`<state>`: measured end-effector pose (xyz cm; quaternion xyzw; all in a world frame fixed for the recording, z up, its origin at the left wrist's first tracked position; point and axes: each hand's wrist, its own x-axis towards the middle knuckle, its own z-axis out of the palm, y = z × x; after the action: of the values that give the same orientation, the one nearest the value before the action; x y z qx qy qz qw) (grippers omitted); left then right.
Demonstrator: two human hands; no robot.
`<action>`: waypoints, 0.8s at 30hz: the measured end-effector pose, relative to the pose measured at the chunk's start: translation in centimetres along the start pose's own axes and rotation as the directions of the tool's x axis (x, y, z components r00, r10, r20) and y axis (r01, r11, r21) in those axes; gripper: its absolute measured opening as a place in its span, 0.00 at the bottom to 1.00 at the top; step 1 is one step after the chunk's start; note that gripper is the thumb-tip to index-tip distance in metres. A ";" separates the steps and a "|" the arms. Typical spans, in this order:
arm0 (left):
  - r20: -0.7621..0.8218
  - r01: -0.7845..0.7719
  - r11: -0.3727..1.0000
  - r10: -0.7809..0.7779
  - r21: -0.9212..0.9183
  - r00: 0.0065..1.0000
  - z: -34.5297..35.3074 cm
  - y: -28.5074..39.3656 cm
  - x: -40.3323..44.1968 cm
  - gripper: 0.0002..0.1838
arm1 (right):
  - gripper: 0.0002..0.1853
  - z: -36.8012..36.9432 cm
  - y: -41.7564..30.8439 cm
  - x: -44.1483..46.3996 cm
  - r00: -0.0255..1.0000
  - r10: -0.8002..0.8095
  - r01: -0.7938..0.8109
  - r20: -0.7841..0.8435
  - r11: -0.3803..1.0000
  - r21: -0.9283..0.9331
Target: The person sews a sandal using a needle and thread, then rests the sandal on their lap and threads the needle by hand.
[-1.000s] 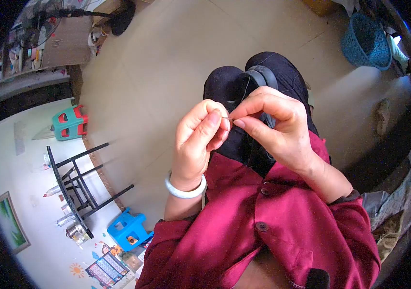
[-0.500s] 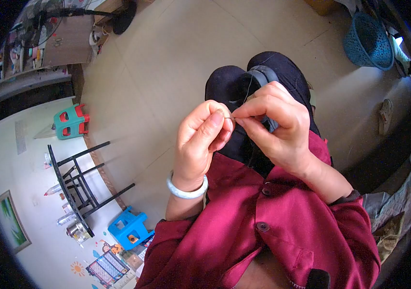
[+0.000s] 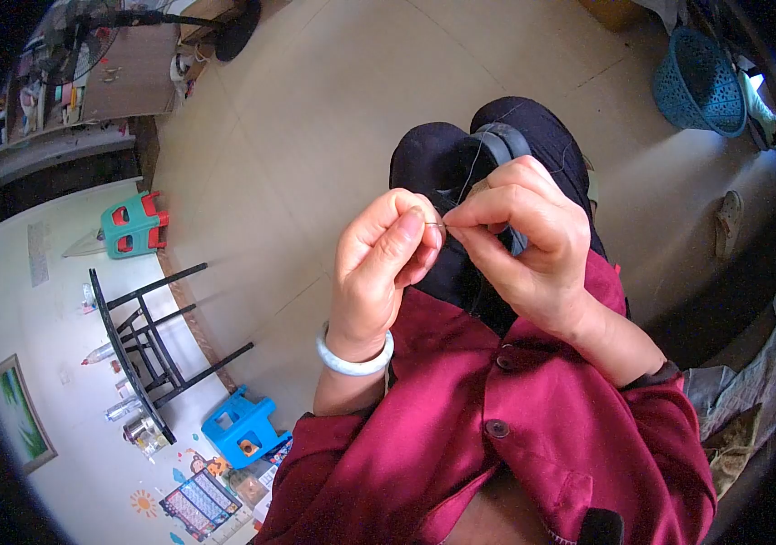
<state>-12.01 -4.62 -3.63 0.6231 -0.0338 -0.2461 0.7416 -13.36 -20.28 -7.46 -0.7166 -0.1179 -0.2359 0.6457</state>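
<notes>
In front of my lap, my left hand [image 3: 379, 250] is closed, thumb against the bent fingers, pinching a thin dark needle [image 3: 433, 223]. Its free end reaches toward my right hand [image 3: 529, 227], whose thumb and forefinger are pinched on a fine thread [image 3: 472, 171]. The thread rises from near those fingertips across the lap. The fingertips of both hands are a small gap apart. Under and behind them, between the knees, rests a black and grey shoe-like item [image 3: 504, 141], partly hidden by my right hand. Whether the thread passes through the needle is too small to tell.
Black trousers [image 3: 533, 118] cover the knees above a tiled floor [image 3: 333, 109]. A blue basket [image 3: 699, 82] and a shoe [image 3: 728, 222] lie to the right. Leftward are a black-legged table [image 3: 147, 350], a blue stool [image 3: 243, 429] and a green-red stool [image 3: 134, 225].
My right fingertips have drawn slightly right, away from my left ones, so a bit more of the needle shows. The grips look the same.
</notes>
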 end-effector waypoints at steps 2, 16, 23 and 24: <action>0.001 -0.001 1.000 0.001 0.000 1.000 0.0 0.0 0.0 0.13 | 0.10 0.0 0.0 0.0 1.000 0.006 -0.006 0.011 1.000 0.013; 0.007 -0.003 1.000 0.003 -0.003 1.000 0.1 0.1 0.0 0.14 | 0.09 0.3 -0.3 0.1 0.999 0.027 -0.027 -0.039 1.000 -0.006; 0.020 -0.018 1.000 0.018 0.006 1.000 0.1 0.0 0.1 0.13 | 0.09 0.2 -0.3 0.1 0.999 0.023 -0.024 -0.029 0.999 -0.027; 0.017 -0.023 1.000 0.022 0.008 1.000 0.1 0.0 0.1 0.13 | 0.09 0.3 -0.2 0.1 0.999 0.023 -0.024 -0.028 0.999 -0.027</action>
<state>-11.98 -4.71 -3.67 0.6237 -0.0482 -0.2429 0.7414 -13.36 -20.00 -7.25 -0.7233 -0.0970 -0.2399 0.6403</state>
